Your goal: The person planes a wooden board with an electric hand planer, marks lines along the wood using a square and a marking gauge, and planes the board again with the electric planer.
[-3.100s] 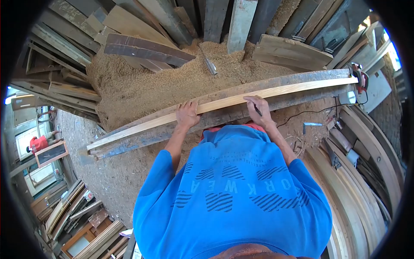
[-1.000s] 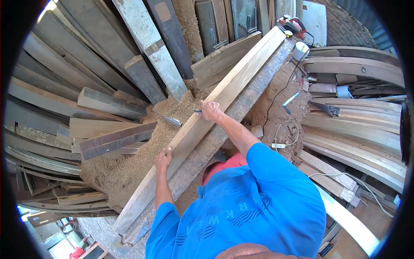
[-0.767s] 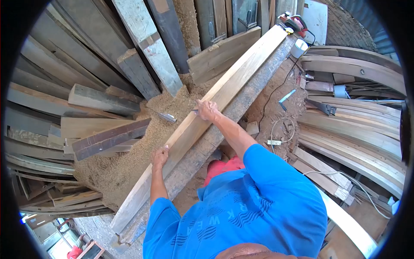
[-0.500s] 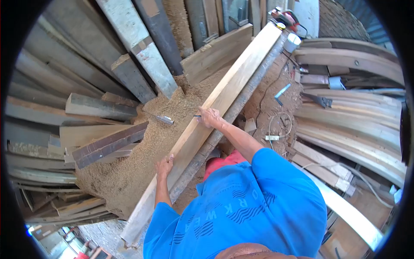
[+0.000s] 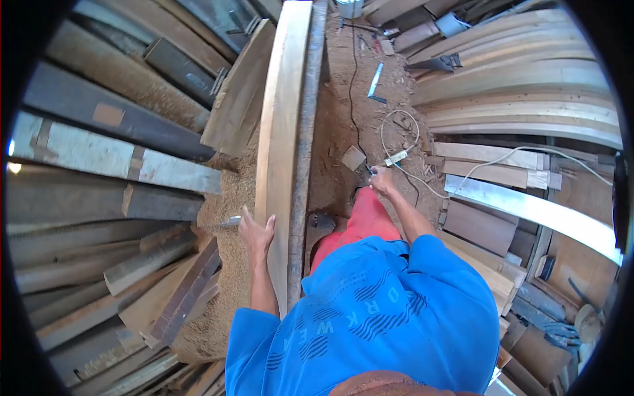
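Beam (image 5: 281, 119) of pale timber, lying lengthwise on a narrow, weathered tabletop (image 5: 307, 132); the person's left hand (image 5: 256, 231) is spread wide at the beam's outer edge, thumb apart from the fingers and nothing gripped; whether it bears on the wood cannot be told. The right hand (image 5: 381, 179) has just left the beam and is now drawn in above the knee; its fingers are narrowed, apparently about a slender implement (image 5: 372, 171), only the tip of which shows. The change leaves at most one hand to steady the beam, and the implement well apart from its surface. Near the left fingertips, a metal tool (image 5: 231, 222) lies on sawdust (image 5: 228, 264); beyond the right hand are a power strip (image 5: 396, 158), a block (image 5: 353, 158) and, farther off, a square (image 5: 376, 80) on the ground.
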`<state>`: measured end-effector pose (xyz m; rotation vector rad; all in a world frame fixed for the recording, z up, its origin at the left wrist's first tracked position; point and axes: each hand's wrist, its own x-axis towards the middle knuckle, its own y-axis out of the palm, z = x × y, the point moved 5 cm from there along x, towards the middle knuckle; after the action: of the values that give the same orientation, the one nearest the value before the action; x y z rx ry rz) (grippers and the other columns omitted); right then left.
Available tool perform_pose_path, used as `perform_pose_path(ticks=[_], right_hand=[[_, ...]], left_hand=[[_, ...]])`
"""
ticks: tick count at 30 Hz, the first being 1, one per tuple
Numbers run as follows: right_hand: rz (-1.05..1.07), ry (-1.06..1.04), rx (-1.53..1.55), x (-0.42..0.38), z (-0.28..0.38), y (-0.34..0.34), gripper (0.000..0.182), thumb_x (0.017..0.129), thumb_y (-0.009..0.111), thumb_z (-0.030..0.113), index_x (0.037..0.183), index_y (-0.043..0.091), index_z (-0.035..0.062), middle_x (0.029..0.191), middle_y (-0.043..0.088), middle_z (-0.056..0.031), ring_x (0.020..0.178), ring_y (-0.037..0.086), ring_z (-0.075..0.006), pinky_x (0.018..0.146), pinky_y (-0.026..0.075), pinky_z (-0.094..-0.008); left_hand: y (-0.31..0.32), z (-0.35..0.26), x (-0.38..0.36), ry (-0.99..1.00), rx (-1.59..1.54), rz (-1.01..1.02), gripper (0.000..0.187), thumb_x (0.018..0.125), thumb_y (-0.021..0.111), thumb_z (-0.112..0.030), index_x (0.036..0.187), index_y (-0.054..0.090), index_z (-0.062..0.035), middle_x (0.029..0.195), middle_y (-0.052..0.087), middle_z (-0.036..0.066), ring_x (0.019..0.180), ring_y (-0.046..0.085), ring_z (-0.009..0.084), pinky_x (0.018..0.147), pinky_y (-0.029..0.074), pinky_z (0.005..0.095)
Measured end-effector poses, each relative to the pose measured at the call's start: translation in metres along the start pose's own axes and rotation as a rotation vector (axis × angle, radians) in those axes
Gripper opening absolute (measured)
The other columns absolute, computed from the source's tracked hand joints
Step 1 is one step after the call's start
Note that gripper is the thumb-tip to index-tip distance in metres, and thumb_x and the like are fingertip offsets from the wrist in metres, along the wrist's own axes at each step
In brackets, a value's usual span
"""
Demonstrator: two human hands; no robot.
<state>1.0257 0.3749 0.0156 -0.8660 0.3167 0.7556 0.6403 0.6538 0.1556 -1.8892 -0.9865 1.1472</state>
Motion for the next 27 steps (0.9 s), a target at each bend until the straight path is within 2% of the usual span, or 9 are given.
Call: perform_pose_path(ticks=[1,2,5,6,13,16,20,24,27], right_hand=[[-0.03,0.046,0.059,0.001,-0.004,-0.02,0.038,0.081,0.063,0.008,0.116,0.069,-0.0031,0.075,0.071,-0.0153,0.057,0.068,-0.0193,0.055,0.054,-0.0358],[0.006,0.075,-0.048,0.009,-0.008,-0.034,0.042,0.08,0.06,0.007,0.121,0.069,-0.0002,0.082,0.073,-0.019,0.067,0.072,-0.028,0.063,0.056,-0.0411],[-0.134,-0.143,-0.304,0.049,-0.041,-0.07,0.04,0.079,0.057,0.007,0.115,0.071,0.0025,0.091,0.073,-0.0231,0.083,0.072,-0.0394,0.077,0.056,-0.0469],[-0.076,0.018,-0.284,0.064,-0.05,-0.083,0.033,0.082,0.056,0.011,0.11,0.071,0.0036,0.105,0.07,-0.0262,0.103,0.067,-0.0422,0.089,0.053,-0.0478],[-0.244,-0.058,-0.22,0.18,-0.098,-0.181,0.028,0.081,0.057,0.01,0.104,0.071,0.0026,0.099,0.071,-0.025,0.096,0.068,-0.0415,0.087,0.053,-0.0481],[-0.112,0.099,-0.3,0.23,-0.097,-0.231,0.03,0.085,0.056,0.012,0.109,0.069,0.0015,0.107,0.07,-0.026,0.105,0.067,-0.0425,0.091,0.053,-0.0497],[-0.462,-0.157,-0.406,0.308,-0.1,-0.298,0.032,0.088,0.053,0.01,0.116,0.068,0.0061,0.104,0.068,-0.0284,0.1,0.067,-0.0464,0.085,0.053,-0.0532],[-0.423,-0.045,-0.482,0.36,-0.077,-0.361,0.041,0.089,0.061,0.017,0.129,0.059,0.0117,0.117,0.067,-0.0246,0.108,0.064,-0.0466,0.092,0.051,-0.0553],[-0.436,0.014,-0.417,0.373,-0.128,-0.355,0.046,0.088,0.063,0.023,0.132,0.058,0.0117,0.116,0.068,-0.0241,0.108,0.064,-0.0466,0.094,0.05,-0.0554]], left_hand=[[0.004,-0.035,0.015,0.075,0.055,-0.017,0.11,0.074,0.084,-0.049,0.157,0.025,-0.0074,0.152,0.033,0.034,0.138,0.035,0.0497,0.113,0.03,0.0573],[0.01,-0.065,0.03,0.151,0.109,-0.038,0.113,0.073,0.084,-0.051,0.16,0.021,-0.0128,0.155,0.027,0.034,0.139,0.032,0.0516,0.113,0.029,0.0598],[0.046,-0.124,0.07,0.169,0.298,-0.093,0.115,0.073,0.082,-0.056,0.162,0.017,-0.0252,0.157,0.02,0.034,0.138,0.029,0.0539,0.111,0.027,0.0642],[0.054,-0.134,0.08,0.153,0.334,-0.131,0.115,0.073,0.08,-0.06,0.162,0.013,-0.0311,0.156,0.019,0.036,0.136,0.03,0.0544,0.11,0.027,0.0653],[0.072,-0.147,0.091,0.085,0.503,-0.276,0.113,0.073,0.079,-0.061,0.162,0.017,-0.0316,0.154,0.027,0.032,0.131,0.036,0.0495,0.109,0.029,0.0636],[0.075,-0.144,0.094,0.142,0.536,-0.307,0.113,0.072,0.08,-0.06,0.163,0.018,-0.0313,0.153,0.028,0.031,0.13,0.037,0.0498,0.109,0.029,0.0629],[0.079,-0.142,0.098,0.107,0.574,-0.267,0.115,0.072,0.079,-0.058,0.163,0.016,-0.0266,0.153,0.027,0.033,0.133,0.034,0.0512,0.11,0.03,0.0625],[0.082,-0.138,0.101,0.117,0.621,-0.247,0.115,0.074,0.077,-0.059,0.163,0.015,-0.0187,0.151,0.026,0.036,0.132,0.034,0.052,0.11,0.028,0.0622],[0.083,-0.135,0.102,0.176,0.608,-0.245,0.114,0.076,0.074,-0.06,0.163,0.015,-0.0151,0.151,0.026,0.036,0.132,0.034,0.0527,0.11,0.027,0.0621]])
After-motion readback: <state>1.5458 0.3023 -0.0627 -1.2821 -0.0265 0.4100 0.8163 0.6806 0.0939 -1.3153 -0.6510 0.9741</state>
